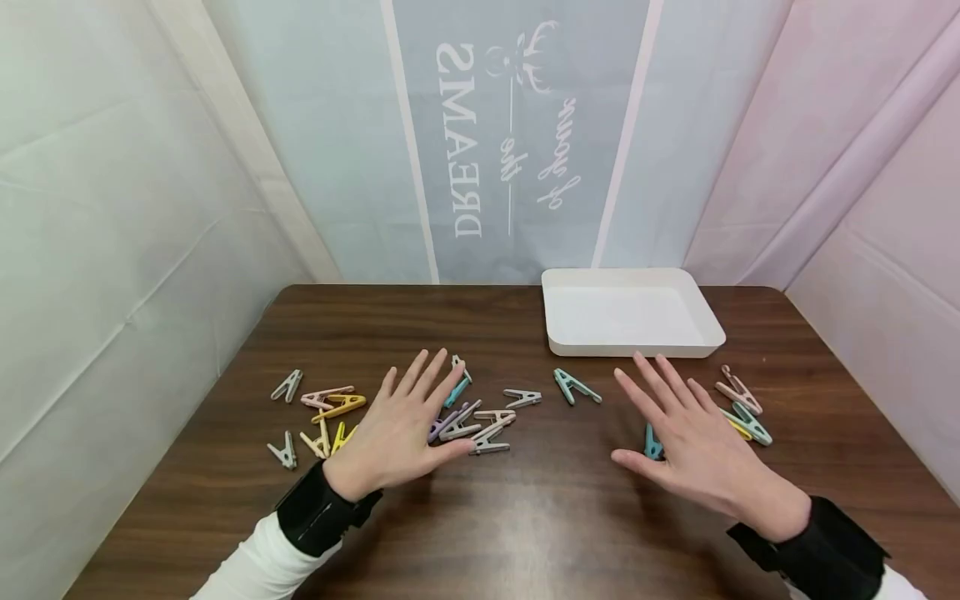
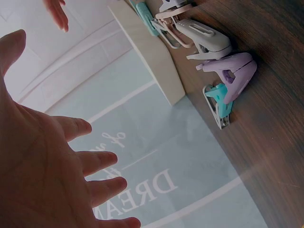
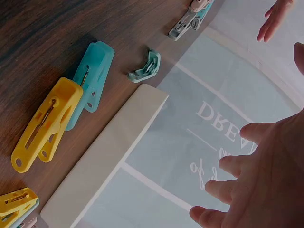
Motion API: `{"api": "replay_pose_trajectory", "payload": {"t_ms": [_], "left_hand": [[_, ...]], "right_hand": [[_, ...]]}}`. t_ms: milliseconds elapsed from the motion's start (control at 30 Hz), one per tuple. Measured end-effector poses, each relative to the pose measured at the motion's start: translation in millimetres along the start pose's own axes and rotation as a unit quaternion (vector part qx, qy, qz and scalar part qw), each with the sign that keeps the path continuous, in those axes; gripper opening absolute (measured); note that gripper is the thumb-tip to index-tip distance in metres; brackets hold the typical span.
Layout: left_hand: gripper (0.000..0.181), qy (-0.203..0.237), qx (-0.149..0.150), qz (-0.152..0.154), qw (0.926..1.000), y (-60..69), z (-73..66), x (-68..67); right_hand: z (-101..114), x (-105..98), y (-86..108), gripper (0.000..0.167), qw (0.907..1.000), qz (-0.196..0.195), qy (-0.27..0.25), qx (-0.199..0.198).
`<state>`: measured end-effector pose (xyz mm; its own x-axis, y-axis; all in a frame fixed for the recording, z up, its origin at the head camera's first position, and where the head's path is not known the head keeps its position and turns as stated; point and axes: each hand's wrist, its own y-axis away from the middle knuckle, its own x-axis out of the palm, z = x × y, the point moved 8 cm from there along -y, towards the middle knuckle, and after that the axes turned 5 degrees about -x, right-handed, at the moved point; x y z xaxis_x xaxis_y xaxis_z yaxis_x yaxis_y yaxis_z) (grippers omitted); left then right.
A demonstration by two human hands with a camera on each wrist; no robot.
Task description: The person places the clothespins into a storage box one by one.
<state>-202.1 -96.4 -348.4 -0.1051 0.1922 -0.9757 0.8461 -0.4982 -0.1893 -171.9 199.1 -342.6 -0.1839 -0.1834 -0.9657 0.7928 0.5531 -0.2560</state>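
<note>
My left hand [image 1: 401, 429] hovers over the left part of the table with its fingers spread, holding nothing. Around it lie several clothespins: a mustard clothespin [image 1: 343, 406], a purple clothespin [image 2: 237, 71] and a grey clothespin [image 2: 209, 40] among them. My right hand [image 1: 693, 446] is likewise spread and holds nothing, above the right part. Partly hidden under it is a teal clothespin [image 1: 652, 443]; the right wrist view shows a yellow clothespin [image 3: 47, 123] against a teal one. A pale green clothespin [image 1: 576, 386] lies between the hands.
A shallow white tray [image 1: 637, 346] stands at the table's back edge, right of centre. More clothespins, such as a grey one [image 1: 283, 452], lie at the far left. Pale curtains surround the brown wooden table [image 1: 525, 533] on the back and sides.
</note>
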Motion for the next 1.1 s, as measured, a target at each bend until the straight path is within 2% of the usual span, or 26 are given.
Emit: {"api": "replay_pose_trajectory", "payload": {"t_ms": [200, 733, 933, 1100], "left_hand": [[0.089, -0.004, -0.002, 0.000, 1.0000, 0.7, 0.4, -0.7], [0.090, -0.006, 0.003, 0.001, 1.0000, 0.4, -1.8, -2.0], [0.091, 0.000, 0.016, -0.003, 0.9999, -13.9, -8.4, -1.3], [0.091, -0.009, 0.030, 0.005, 0.9995, -42.0, -15.2, 0.7]], "right_hand": [[2.8, -3.6, -2.8, 0.089, 0.9998, -0.013, 0.010, -0.013], [5.8, -4.6, -3.9, 0.089, 0.9996, -0.015, 0.003, -0.022], [-0.4, -5.1, -6.2, 0.089, 0.9999, -0.005, -0.001, -0.016], [-20.6, -2.7, -16.4, 0.091, 0.9997, 0.025, -0.001, 0.007]]}}
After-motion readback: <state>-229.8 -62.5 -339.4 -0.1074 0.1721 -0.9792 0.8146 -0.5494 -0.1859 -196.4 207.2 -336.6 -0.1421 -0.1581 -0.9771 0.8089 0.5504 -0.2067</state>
